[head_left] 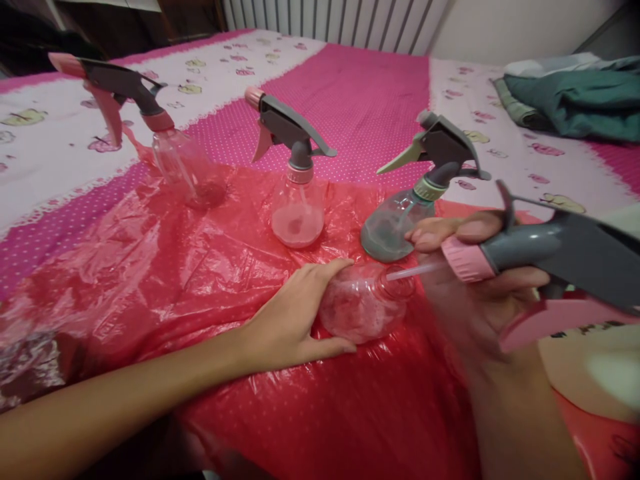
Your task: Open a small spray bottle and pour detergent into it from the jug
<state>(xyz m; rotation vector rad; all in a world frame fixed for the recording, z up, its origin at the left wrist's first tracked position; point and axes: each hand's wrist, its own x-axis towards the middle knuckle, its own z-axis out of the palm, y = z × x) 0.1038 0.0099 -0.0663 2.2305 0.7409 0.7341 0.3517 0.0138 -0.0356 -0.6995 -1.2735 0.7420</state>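
My left grip [295, 313] clasps the clear bottle [360, 310] on its side, neck pointing right; my right grip [480, 293] is clenched on the trigger sprayer [550, 253], held level, dip tube [415, 270] pointing left at the neck.

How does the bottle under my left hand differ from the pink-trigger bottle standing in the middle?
The held bottle lies on its side in the left hand; the middle bottle stands upright. The held bottle's neck is open, a spray head apart in the right hand; the middle bottle wears its head. The middle bottle shows pale liquid at the bottom; the held bottle's fill is unclear. Both are clear, rounded, on the red sheet.
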